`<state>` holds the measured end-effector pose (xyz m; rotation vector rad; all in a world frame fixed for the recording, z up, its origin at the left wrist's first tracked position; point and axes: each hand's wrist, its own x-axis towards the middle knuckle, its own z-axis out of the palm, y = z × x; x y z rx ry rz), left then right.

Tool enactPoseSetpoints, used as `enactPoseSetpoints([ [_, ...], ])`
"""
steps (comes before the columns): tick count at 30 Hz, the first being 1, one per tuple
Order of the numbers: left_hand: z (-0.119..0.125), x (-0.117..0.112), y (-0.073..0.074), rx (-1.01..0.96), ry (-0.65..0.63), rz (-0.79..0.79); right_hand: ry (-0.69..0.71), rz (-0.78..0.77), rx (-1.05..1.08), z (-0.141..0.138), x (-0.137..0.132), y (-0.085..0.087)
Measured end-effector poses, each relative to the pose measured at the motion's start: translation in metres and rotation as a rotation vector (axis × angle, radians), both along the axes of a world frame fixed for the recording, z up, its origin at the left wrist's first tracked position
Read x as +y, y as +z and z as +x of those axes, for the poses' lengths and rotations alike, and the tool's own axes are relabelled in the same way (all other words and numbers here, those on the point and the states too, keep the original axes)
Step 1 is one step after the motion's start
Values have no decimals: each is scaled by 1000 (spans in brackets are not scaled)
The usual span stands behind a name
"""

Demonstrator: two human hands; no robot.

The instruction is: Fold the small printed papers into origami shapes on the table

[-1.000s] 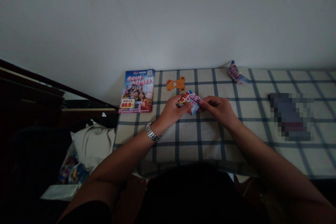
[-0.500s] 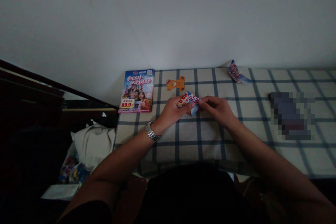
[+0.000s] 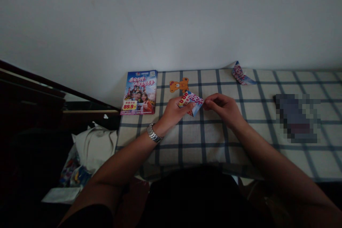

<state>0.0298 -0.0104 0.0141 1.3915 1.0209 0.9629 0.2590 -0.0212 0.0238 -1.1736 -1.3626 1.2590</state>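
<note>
Both hands meet over the checked cloth point(image 3: 203, 142); the left hand point(image 3: 173, 113) and right hand point(image 3: 223, 108) each pinch a small folded paper point(image 3: 191, 100), bright with red, blue and white print. Farther back lie a flyer point(image 3: 139, 92), a bear cutout point(image 3: 179, 85) and a paper scrap point(image 3: 241, 74); one thing point(image 3: 296, 118) at the right is blurred out.

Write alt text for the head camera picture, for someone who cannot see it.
Two bare hands, the left hand and right hand, pinch a small folded colourful leaflet over a checked tablecloth. Farther back lie a flat flyer, an orange bear cut-out and another folded paper piece, below a plain wall.
</note>
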Motion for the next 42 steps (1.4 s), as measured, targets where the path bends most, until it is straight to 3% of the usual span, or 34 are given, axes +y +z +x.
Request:
enactPoseSetpoints([
  [17,2,-3,4,-23,-35,-44,29,62,-71,0,-2,0],
  [25,1,-3,2,-22,-4,-16,26,20,-27,-3,-3,5],
  [42,0,-1,4,67,-28,53,52,108,-245,2,-4,2],
])
